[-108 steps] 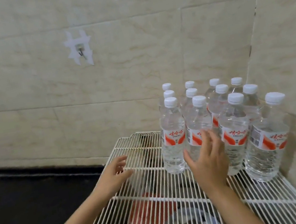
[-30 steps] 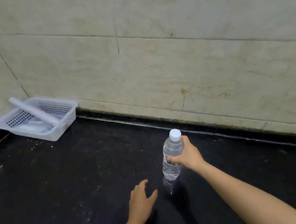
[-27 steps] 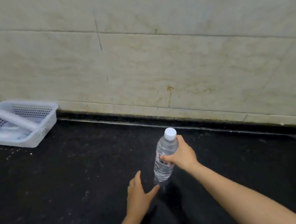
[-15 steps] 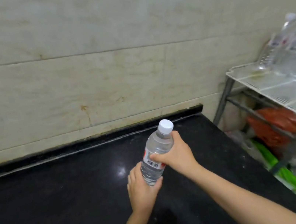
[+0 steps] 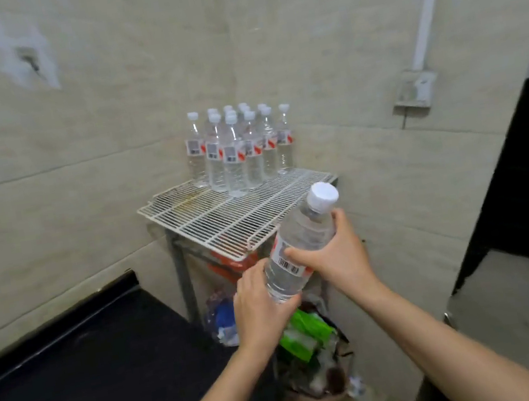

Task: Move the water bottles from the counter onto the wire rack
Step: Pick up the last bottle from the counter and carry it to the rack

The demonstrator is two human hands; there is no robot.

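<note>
A black glossy worktop [image 5: 77, 386] fills the lower left. Beside it, a white wire rack [image 5: 224, 220] carries a cluster of capped clear water bottles [image 5: 234, 149] in the wall corner. In front of the rack, the left hand [image 5: 259, 308] cups the base of a tilted clear plastic water bottle [image 5: 302, 249] held in the air. The right hand [image 5: 337, 254] wraps around its middle.

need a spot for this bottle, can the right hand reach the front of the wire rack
Probably yes: the right hand, gripping the bottle, looks close to the near edge of the wire rack. Its front wires are bare; the other bottles stand at the back.
</note>
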